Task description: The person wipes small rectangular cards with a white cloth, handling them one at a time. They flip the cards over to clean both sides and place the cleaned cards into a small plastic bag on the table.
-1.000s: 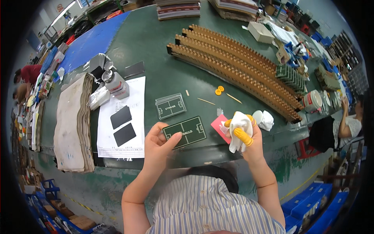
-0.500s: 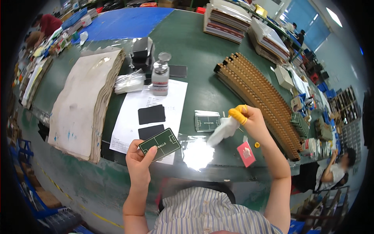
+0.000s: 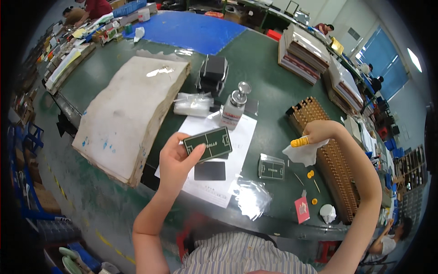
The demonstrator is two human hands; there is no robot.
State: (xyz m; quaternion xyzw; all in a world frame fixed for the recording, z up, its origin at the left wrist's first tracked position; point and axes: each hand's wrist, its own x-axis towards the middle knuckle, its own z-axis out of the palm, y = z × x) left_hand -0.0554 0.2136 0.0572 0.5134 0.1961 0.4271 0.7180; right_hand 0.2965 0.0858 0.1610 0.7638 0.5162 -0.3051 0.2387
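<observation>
My left hand (image 3: 177,157) grips a flat green card (image 3: 211,145) with white pitch-like lines, thumb on its face. The card is held above a white printed sheet (image 3: 246,137), where a black card (image 3: 210,171) lies just below it. Over to the right, my right hand (image 3: 319,132) pinches a thin white cloth (image 3: 305,155); yellow finger cots (image 3: 299,142) cover fingertips. Between the hands, a similar green card (image 3: 272,169) lies on the table in clear wrapping. A grey-white pump bottle (image 3: 232,112) with a metal top stands beyond the left hand's card.
Left is a thick board stack (image 3: 123,109). A long brown slotted rack (image 3: 335,169) runs along the right. Near the front edge lie a pink-red card (image 3: 302,210), a crumpled white wad (image 3: 327,213), a loose yellow finger cot (image 3: 314,201) and shiny clear film (image 3: 251,198).
The view has turned, shifting the table's things in the picture. My left hand has brought the green card farther over the sheet. My right hand has carried the cloth from the wrapped card toward the rack.
</observation>
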